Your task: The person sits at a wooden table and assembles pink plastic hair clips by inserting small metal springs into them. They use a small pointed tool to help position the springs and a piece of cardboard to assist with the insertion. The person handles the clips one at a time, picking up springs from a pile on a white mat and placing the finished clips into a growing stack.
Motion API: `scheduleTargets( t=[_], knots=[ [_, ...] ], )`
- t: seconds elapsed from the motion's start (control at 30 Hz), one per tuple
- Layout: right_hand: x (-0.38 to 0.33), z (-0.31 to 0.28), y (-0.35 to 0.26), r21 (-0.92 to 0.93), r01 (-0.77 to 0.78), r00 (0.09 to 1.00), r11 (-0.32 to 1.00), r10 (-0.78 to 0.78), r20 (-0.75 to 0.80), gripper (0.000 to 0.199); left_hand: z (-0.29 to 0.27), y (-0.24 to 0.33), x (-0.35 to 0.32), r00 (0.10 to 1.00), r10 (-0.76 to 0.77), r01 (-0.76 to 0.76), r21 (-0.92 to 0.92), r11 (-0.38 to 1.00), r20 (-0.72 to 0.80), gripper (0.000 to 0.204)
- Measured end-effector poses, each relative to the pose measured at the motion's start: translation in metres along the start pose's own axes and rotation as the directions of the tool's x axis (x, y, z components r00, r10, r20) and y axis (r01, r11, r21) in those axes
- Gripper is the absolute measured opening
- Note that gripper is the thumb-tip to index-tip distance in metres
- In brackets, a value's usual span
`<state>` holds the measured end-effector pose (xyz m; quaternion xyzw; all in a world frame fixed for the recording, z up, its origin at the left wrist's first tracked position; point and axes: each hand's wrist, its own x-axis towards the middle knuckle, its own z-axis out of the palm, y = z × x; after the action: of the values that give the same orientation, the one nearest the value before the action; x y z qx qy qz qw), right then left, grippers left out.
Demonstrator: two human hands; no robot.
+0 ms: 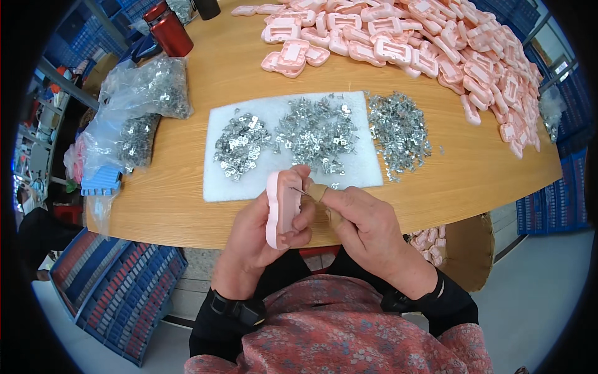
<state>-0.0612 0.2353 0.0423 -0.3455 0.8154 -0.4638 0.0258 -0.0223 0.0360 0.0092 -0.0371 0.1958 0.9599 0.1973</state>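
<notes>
No readable text.
No label, number or sign can be read on the pink casings (pixel 448 42), upper right, or elsewhere.

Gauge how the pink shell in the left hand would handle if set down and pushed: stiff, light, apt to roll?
The pink shell looks stiff: no bend shows in the left hand. Probably light for its size, as similar shells show open recesses. Rolling seems unlikely given its long, wavy-edged outline; sliding is likelier.
</notes>
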Motion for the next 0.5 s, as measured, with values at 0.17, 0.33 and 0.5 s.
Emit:
scheduleTargets(
  t=[0.17,0.33,0.5],
  knots=[
    [0.0,0.005,0.005,0.072,0.038,0.999,0.997,-0.038,-0.003,0.045,0.006,-0.009,-0.002,0.988,0.056,-0.061,-0.03,0.998,-0.145,0.039],
    [0.001,0.014,0.008,0.199,0.049,0.998,0.979,-0.041,-0.04,0.044,-0.01,-0.009,-0.003,1.0,-0.001,0.0,-0.067,0.998,-0.025,0.05],
    [-0.001,0.014,0.013,0.179,0.026,0.999,0.984,-0.031,0.028,0.044,-0.007,-0.011,0.0,1.0,-0.019,0.018,-0.093,0.996,-0.013,0.047]
  ],
)
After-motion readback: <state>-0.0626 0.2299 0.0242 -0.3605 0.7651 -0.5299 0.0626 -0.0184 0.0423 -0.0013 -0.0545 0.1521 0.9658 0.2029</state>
